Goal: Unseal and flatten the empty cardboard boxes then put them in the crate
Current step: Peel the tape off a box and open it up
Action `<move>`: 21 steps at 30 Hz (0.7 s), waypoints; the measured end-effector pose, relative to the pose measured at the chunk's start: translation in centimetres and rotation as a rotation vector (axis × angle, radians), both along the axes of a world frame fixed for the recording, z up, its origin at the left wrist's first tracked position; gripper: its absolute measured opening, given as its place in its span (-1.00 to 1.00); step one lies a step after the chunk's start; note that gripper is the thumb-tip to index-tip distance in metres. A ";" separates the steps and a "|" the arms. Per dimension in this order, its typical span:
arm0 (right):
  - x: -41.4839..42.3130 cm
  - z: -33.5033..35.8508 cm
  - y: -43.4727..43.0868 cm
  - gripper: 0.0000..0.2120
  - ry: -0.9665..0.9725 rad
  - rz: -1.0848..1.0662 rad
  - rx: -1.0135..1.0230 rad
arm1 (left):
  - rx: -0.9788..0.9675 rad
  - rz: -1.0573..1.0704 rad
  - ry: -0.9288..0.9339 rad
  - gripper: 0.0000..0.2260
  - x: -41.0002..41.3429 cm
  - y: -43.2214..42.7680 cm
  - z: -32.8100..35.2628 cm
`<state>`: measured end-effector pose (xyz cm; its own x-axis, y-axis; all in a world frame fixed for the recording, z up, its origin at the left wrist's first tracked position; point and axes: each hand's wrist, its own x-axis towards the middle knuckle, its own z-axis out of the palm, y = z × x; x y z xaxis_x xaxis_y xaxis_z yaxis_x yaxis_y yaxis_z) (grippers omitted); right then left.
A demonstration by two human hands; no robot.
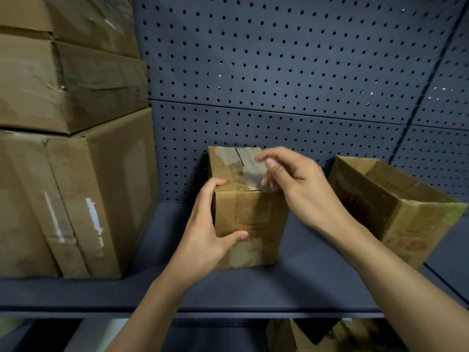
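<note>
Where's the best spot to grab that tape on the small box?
Pinch the loose end of the tape at the near top edge of the small box, coming from the right like the right hand; it is already lifted there.

Left hand (pixel 206 224) steadies box (pixel 251 224) — right hand (pixel 297 184) pinches tape (pixel 250 174).
</note>
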<state>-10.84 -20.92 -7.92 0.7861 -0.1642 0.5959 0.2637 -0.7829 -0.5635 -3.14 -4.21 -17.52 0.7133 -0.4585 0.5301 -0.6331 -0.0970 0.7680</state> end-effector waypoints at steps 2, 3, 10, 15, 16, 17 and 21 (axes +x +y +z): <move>0.1 0.5 0.0 -0.79 0.072 0.017 0.014 | 0.001 0.000 -0.002 -0.15 0.1 0.0 0.0; 0.2 0.9 0.0 -0.76 0.111 0.026 0.022 | -0.001 -0.001 -0.001 -0.15 0.1 0.0 0.0; 1.4 2.5 -0.4 -0.59 0.261 0.108 0.056 | -0.003 0.001 0.025 -0.16 0.0 0.0 0.1; 2.0 2.5 -0.7 -0.74 0.265 0.143 0.278 | -0.003 0.003 0.034 -0.17 -0.2 0.1 0.2; 2.2 2.5 -0.7 -0.73 0.256 0.151 0.334 | -0.003 0.003 0.037 -0.17 -0.2 0.1 0.2; 2.5 2.6 -0.8 -0.72 0.244 0.158 0.399 | -0.004 0.003 0.037 -0.17 -0.2 0.1 0.2; 3.7 2.7 -1.0 -0.75 0.252 0.168 0.622 | -0.002 0.007 0.032 -0.18 -0.2 0.1 0.2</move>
<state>-7.09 -21.93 -5.26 0.9329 -0.2804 0.2258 0.1547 -0.2541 -0.9547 -3.29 -4.09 -17.34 0.7330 -0.4525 0.5078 -0.6074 -0.0993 0.7882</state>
